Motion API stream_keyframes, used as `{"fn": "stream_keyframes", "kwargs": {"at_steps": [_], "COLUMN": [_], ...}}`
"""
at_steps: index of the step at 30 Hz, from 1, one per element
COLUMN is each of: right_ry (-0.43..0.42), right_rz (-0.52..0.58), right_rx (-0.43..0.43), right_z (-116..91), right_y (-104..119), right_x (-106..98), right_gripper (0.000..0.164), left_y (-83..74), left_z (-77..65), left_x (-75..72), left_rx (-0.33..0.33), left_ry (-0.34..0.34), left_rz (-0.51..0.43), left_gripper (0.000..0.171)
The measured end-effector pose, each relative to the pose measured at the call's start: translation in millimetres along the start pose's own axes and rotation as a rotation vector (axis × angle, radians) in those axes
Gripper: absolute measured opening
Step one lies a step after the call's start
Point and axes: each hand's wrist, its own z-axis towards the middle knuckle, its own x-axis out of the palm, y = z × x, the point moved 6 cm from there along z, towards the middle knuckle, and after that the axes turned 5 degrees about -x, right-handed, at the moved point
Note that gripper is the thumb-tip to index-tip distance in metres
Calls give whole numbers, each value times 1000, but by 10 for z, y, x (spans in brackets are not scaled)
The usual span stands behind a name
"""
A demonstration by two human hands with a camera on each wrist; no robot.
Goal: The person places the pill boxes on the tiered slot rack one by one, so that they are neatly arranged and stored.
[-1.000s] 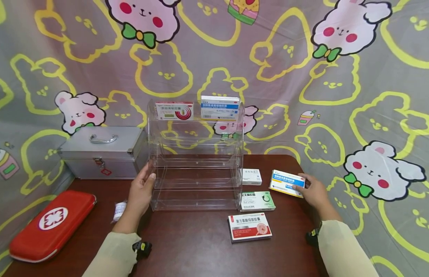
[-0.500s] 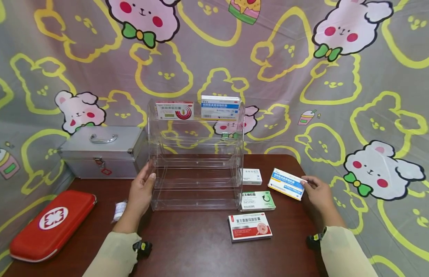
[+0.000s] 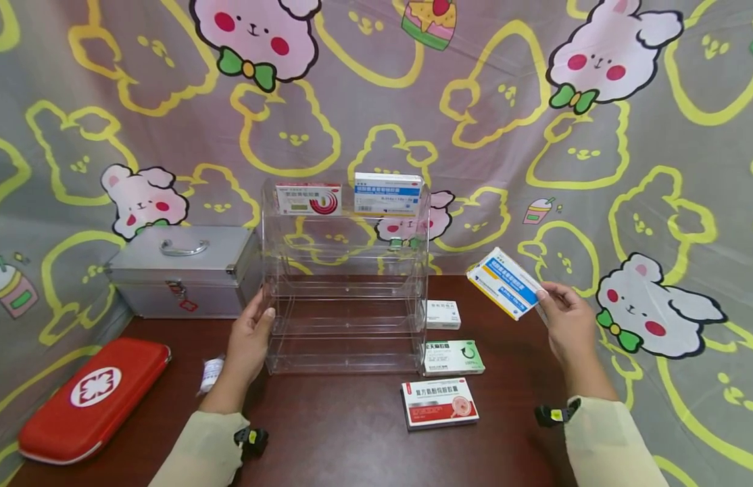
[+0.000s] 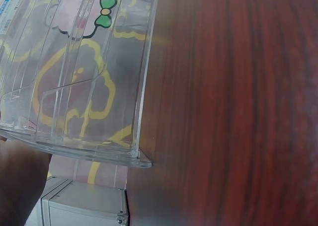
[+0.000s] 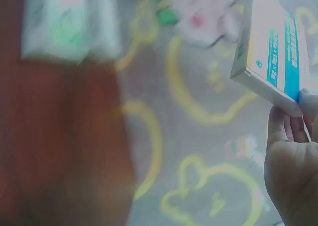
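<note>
My right hand (image 3: 570,328) pinches a blue, white and yellow medicine box (image 3: 504,284) by its near right corner, and the box is tilted in the air above the table. In the right wrist view the thumb and fingers hold that box (image 5: 272,57) at one end. My left hand (image 3: 247,348) holds the left side of a clear tiered display rack (image 3: 346,323); some of its fingers are hidden behind the side panel. On the rack's top tier stand a red and white medicine box (image 3: 309,201) and a blue and white one (image 3: 386,195).
Right of the rack lie a small white box (image 3: 442,314), a green and white box (image 3: 454,357) and a red and white box (image 3: 440,404). On the left are a silver case (image 3: 182,270), a red zip case (image 3: 96,399) and a small white roll (image 3: 211,373).
The right hand has lifted the blue, white and yellow medicine box off the table area and tilted it. The left hand stays on the rack. The head view has shifted slightly.
</note>
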Motion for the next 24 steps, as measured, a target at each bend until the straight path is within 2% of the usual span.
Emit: {"fn": "stream_keyframes", "kwargs": {"at_steps": [2,5,9,13,20,24], "right_ry": [-1,45,131,226,385,374], "right_rz": [131,250,273,288,305,261], "right_rx": [-57,-180,-334,-434,-384,-398], "right_z": [-29,-81,-157,-227,-395,-443], "right_y": [195,496,870,1146,1335,1387], "right_x": [119,357,713,1135,1890,2173], "right_gripper": [33,29,26,23,15,11], "left_y": [5,-1,-3,7,21,18], "left_z": [0,-6,-11,1,6,2], "left_x": [2,-2,-2,1,-12,0], "left_rx": [3,11,27,37,-2,-12], "left_ry": [0,-3,-16,-17,-15,-10], "left_rz": [4,3,7,9,-6,-13], "left_gripper": [59,59,59,59,59,59]}}
